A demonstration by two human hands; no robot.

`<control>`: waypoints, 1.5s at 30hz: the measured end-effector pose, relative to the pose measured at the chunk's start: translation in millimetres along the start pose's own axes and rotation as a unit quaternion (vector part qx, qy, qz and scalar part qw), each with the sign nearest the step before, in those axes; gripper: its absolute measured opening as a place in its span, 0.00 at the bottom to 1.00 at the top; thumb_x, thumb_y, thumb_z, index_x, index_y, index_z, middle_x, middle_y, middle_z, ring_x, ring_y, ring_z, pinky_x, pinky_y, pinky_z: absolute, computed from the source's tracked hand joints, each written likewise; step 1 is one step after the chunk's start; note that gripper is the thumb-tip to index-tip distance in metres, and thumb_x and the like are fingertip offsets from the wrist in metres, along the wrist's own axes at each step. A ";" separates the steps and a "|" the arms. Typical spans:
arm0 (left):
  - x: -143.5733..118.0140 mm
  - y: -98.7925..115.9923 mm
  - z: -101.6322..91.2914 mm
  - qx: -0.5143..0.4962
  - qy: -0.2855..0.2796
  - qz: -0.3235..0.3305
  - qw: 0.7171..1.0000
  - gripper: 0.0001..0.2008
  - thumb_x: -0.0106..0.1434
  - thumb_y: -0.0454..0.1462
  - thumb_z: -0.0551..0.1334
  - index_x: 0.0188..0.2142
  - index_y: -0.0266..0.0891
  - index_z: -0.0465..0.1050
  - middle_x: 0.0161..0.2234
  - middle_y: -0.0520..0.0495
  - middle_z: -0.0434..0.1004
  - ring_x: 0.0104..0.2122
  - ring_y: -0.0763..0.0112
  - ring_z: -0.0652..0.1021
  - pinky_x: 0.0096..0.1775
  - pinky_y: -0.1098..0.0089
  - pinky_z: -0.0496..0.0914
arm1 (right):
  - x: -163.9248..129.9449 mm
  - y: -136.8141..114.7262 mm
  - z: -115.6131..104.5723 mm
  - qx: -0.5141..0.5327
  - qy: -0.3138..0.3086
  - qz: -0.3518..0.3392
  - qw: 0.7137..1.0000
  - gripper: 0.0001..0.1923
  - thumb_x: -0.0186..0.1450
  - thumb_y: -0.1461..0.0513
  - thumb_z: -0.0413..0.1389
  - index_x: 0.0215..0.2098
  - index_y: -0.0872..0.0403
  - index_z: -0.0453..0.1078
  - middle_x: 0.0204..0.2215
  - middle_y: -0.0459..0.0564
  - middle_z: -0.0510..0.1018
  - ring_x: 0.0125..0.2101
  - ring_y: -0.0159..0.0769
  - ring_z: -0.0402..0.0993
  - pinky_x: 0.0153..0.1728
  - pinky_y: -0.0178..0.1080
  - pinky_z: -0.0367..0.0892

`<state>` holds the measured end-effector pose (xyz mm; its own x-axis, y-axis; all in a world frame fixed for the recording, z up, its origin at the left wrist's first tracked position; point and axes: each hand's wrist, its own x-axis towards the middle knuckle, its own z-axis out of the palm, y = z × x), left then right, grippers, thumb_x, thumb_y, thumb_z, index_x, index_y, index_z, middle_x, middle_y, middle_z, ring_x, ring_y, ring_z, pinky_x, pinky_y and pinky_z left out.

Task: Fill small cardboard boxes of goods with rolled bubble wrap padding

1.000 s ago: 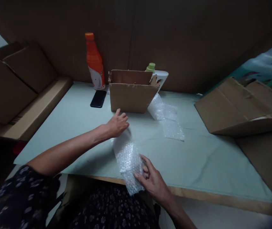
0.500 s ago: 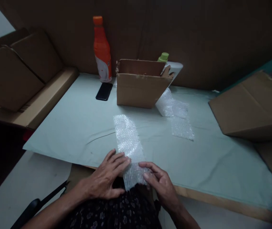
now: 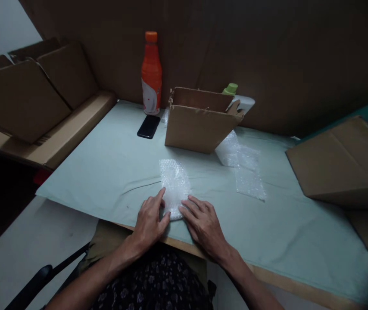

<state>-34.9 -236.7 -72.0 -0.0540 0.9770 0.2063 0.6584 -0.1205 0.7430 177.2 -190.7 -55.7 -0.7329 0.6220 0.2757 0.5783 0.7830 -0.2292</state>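
A strip of clear bubble wrap [image 3: 175, 181] lies on the pale green cloth in front of me, its near end folded over close to the table's edge. At its left side my left hand [image 3: 148, 218] has curled fingers and the thumb on the folded end, gripping that corner. My right hand [image 3: 205, 221] rests with fingers stretched out and lying flat against the right side of the fold. The undersides of both hands are hidden.
Behind the wrap stands an open cardboard box [image 3: 200, 131], with more bubble wrap [image 3: 248, 172] to its right. A black phone [image 3: 148, 126] and an orange bottle [image 3: 151, 73] are left of it. Larger cardboard boxes flank the table, one left [image 3: 22, 99], another right [image 3: 339, 159].
The near end of the bubble wrap, which hung over the table edge, is now folded up onto the strip. Both hands have moved forward onto the table. The view has shifted slightly.
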 end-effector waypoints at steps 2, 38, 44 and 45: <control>-8.4 3.9 -7.9 0.036 0.026 0.079 0.996 0.33 0.65 0.36 0.62 0.68 0.41 0.55 0.52 0.37 0.75 0.51 0.53 0.75 0.53 0.52 0.69 | 5.3 1.6 -0.9 0.006 -0.011 -0.014 1.000 0.18 0.67 0.71 0.52 0.52 0.53 0.72 0.52 0.55 0.80 0.55 0.51 0.72 0.51 0.53 0.64; 31.2 -4.7 -18.0 -0.069 0.023 -0.071 0.995 0.24 0.68 0.43 0.58 0.60 0.35 0.66 0.48 0.37 0.76 0.46 0.57 0.76 0.47 0.55 0.72 | 33.7 4.4 8.8 0.066 0.051 0.064 0.994 0.17 0.70 0.67 0.53 0.55 0.54 0.71 0.49 0.57 0.81 0.47 0.46 0.76 0.46 0.50 0.70; 1.9 11.8 -23.3 -0.351 -0.043 -0.251 0.901 0.43 0.61 0.44 0.64 0.70 0.35 0.48 0.51 0.37 0.75 0.47 0.61 0.78 0.51 0.61 0.72 | 29.2 -9.7 4.5 0.296 0.023 0.195 0.935 0.15 0.69 0.60 0.55 0.53 0.50 0.74 0.45 0.52 0.82 0.44 0.43 0.78 0.46 0.45 0.73; 3.5 15.3 -22.8 -0.362 -0.062 -0.255 0.895 0.44 0.60 0.43 0.64 0.71 0.35 0.46 0.49 0.39 0.77 0.45 0.62 0.78 0.51 0.62 0.72 | 26.1 -12.6 1.4 0.314 0.005 0.198 0.928 0.14 0.68 0.60 0.56 0.51 0.50 0.75 0.44 0.52 0.82 0.44 0.43 0.78 0.47 0.46 0.72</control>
<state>-42.1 -239.1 -45.4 -0.0961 0.9441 -0.3153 -0.0885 0.3074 0.9475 150.3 -184.4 -47.0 -0.5024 0.8625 0.0607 0.4766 0.3348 -0.8129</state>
